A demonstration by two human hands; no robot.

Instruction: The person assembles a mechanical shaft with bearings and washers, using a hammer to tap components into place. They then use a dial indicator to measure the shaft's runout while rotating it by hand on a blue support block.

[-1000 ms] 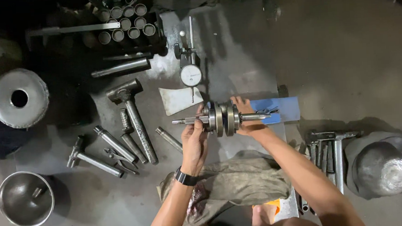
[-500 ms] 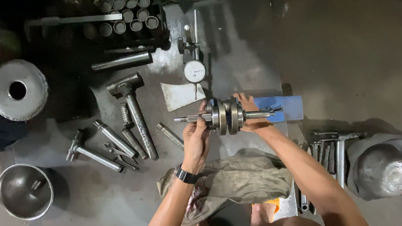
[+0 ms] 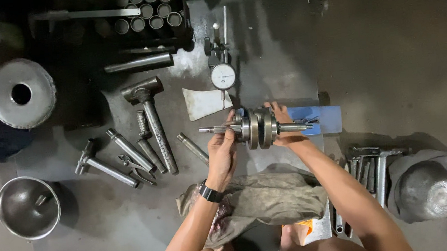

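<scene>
Above blue pad (image 3: 329, 119), both hands (L (image 3: 224, 153), R (image 3: 283, 125)) clamped on crankshaft assy (image 3: 257, 129).

- A dull steel grey, with brighter glints on the disc edges, is shown by the crankshaft (image 3: 257, 128).
- A white face inside a dark rim is seen on the dial gauge (image 3: 223, 76).
- A black band is worn on the wrist of the left hand (image 3: 223, 152).
- A plain light blue is shown by the block (image 3: 319, 118) behind the right hand (image 3: 283, 123).
- An off-white tone is carried by the scrap of paper (image 3: 205, 102).
- A faded olive-grey, with darker stains, is seen on the cloth (image 3: 268, 199).
- A dark rusty-brown head on a grey handle is shown by the hammer (image 3: 149, 114).
- A mottled dark grey is seen across the floor (image 3: 382, 46).
- A shiny silver is shown by the metal bowl (image 3: 28, 207).
</scene>
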